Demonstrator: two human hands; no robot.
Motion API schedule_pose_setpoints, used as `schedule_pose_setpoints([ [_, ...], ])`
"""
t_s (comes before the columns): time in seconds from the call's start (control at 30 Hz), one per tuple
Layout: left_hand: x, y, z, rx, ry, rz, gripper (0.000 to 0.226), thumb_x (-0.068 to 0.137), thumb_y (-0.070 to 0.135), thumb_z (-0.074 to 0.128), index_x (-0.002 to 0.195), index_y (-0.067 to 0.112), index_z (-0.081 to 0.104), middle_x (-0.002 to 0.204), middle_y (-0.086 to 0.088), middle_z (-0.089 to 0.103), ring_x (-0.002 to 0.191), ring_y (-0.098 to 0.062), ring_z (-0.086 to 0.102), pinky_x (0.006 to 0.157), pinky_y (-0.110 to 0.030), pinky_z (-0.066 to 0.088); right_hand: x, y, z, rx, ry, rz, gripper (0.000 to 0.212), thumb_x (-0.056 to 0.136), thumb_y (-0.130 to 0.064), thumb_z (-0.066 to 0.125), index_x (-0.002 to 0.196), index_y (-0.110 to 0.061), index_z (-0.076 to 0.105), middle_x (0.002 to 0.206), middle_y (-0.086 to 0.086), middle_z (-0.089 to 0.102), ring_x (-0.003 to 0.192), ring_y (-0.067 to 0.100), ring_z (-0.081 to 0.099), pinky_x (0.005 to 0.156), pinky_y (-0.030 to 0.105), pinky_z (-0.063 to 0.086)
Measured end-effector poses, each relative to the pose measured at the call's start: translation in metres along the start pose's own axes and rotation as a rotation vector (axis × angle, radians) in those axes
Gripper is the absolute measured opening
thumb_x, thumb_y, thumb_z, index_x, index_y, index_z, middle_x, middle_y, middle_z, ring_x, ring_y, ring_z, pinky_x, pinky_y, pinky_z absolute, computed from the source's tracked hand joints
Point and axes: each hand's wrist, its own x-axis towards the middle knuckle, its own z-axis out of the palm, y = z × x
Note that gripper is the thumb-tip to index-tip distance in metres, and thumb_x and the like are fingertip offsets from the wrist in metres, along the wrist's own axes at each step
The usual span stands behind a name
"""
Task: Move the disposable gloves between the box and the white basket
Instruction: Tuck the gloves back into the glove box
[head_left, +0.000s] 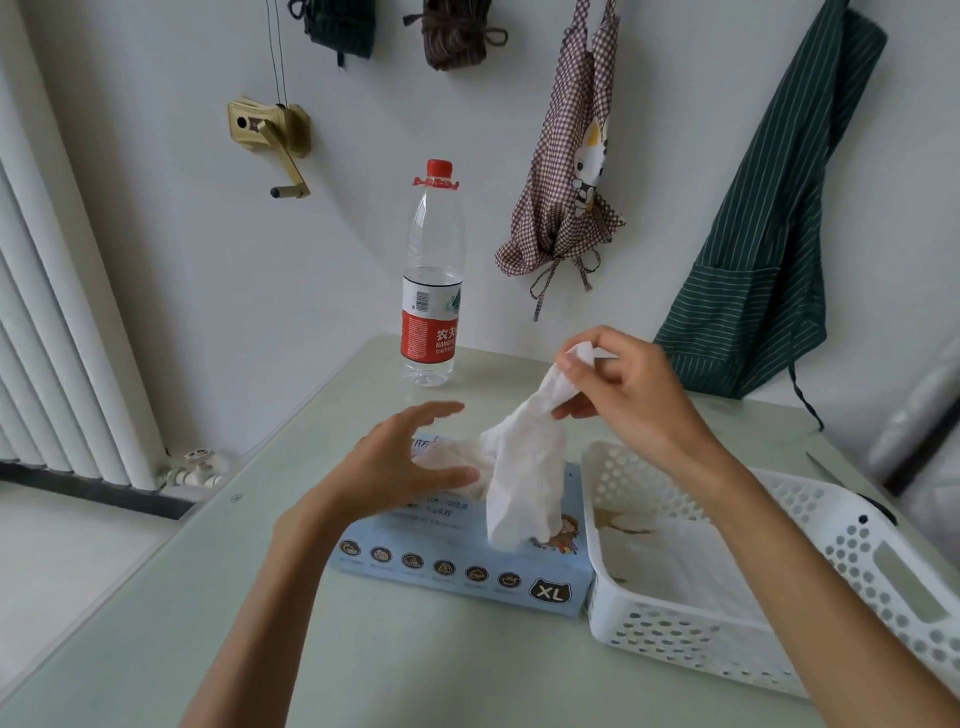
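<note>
1. Our right hand (631, 395) pinches one white disposable glove (524, 478) in its grip; the glove hangs above the blue glove box (462, 566), its lower end near the opening.
2. Our left hand (405, 462) has a released grip, fingers spread over the box top, where more gloves (447, 454) bulge out.
3. The white basket (779, 618) sits just right of the box on the tabletop (260, 597); something pale seems to lie inside it.
4. We judge the transfer mid-way; which direction this glove travels, we cannot tell.
</note>
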Motion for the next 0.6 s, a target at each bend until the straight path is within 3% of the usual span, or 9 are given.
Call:
schedule_pose_setpoints([
  [0.13,0.000,0.033,-0.004,-0.180,0.016,0.157,0.084,0.069,0.052,0.065,0.143,0.040,0.026,0.150,0.016,0.029,0.135,-0.003,0.027,0.112,-0.034,0.024,0.001,-0.009,-0.007,0.078,-0.082,-0.007,0.010,0.095,-0.015,0.055,0.098,-0.009,0.062,0.084,0.004,0.072,0.072,0.011,0.070,0.068,0.022,0.056],
  [0.2,0.009,0.053,-0.005,-0.158,-0.044,0.233,0.078,0.072,0.046,0.067,0.141,0.037,0.032,0.147,0.015,0.036,0.133,0.000,0.031,0.111,-0.028,0.025,0.001,-0.013,-0.010,0.092,-0.129,0.001,0.008,0.094,-0.015,0.056,0.096,-0.012,0.063,0.081,-0.001,0.072,0.072,0.009,0.068,0.065,0.018,0.054],
  [0.3,0.027,0.082,-0.010,-0.146,-0.104,0.371,0.040,0.078,0.027,0.072,0.116,0.023,0.061,0.114,0.012,0.064,0.104,0.005,0.059,0.091,-0.010,0.043,0.001,-0.015,-0.013,0.124,-0.092,0.010,0.008,0.094,-0.014,0.057,0.093,-0.014,0.065,0.081,-0.004,0.071,0.072,0.005,0.067,0.063,0.016,0.051],
  [0.37,0.038,0.095,-0.015,-0.188,-0.057,0.374,0.021,0.080,0.019,0.071,0.100,0.012,0.070,0.094,0.004,0.071,0.086,0.001,0.066,0.080,-0.013,0.051,0.000,-0.016,-0.019,0.167,0.011,0.033,0.007,0.092,-0.019,0.060,0.096,-0.015,0.064,0.085,-0.004,0.070,0.077,0.005,0.066,0.064,0.017,0.052],
  [0.43,0.046,0.107,-0.020,-0.252,0.020,0.363,0.014,0.081,0.016,0.070,0.093,0.007,0.072,0.089,-0.004,0.073,0.083,-0.009,0.068,0.077,-0.021,0.055,0.000,-0.016,-0.029,0.172,0.028,0.119,0.037,0.080,-0.040,0.069,0.109,-0.019,0.058,0.099,-0.005,0.067,0.089,0.008,0.065,0.069,0.020,0.051],
  [0.5,0.051,0.121,-0.024,-0.254,0.063,0.350,0.015,0.083,0.017,0.069,0.092,0.005,0.073,0.090,-0.009,0.073,0.083,-0.017,0.069,0.076,-0.025,0.055,-0.002,-0.016,-0.038,0.062,-0.064,0.208,0.069,0.064,-0.053,0.073,0.121,-0.024,0.051,0.110,-0.009,0.061,0.099,0.007,0.062,0.077,0.021,0.049],
  [0.53,0.053,0.127,-0.025,-0.247,0.065,0.335,0.017,0.083,0.018,0.070,0.094,0.005,0.073,0.091,-0.010,0.073,0.083,-0.018,0.070,0.074,-0.025,0.055,-0.004,-0.015,-0.042,0.004,-0.084,0.207,0.069,0.064,-0.050,0.076,0.122,-0.024,0.051,0.110,-0.009,0.060,0.099,0.008,0.062,0.079,0.021,0.049],
  [0.6,0.055,0.137,-0.025,-0.229,0.070,0.315,0.017,0.082,0.018,0.071,0.095,0.006,0.073,0.092,-0.009,0.073,0.082,-0.014,0.069,0.072,-0.020,0.055,-0.007,-0.014,-0.055,-0.032,-0.025,0.165,0.041,0.074,-0.031,0.078,0.111,-0.023,0.061,0.100,-0.007,0.066,0.092,0.010,0.064,0.075,0.014,0.050],
])
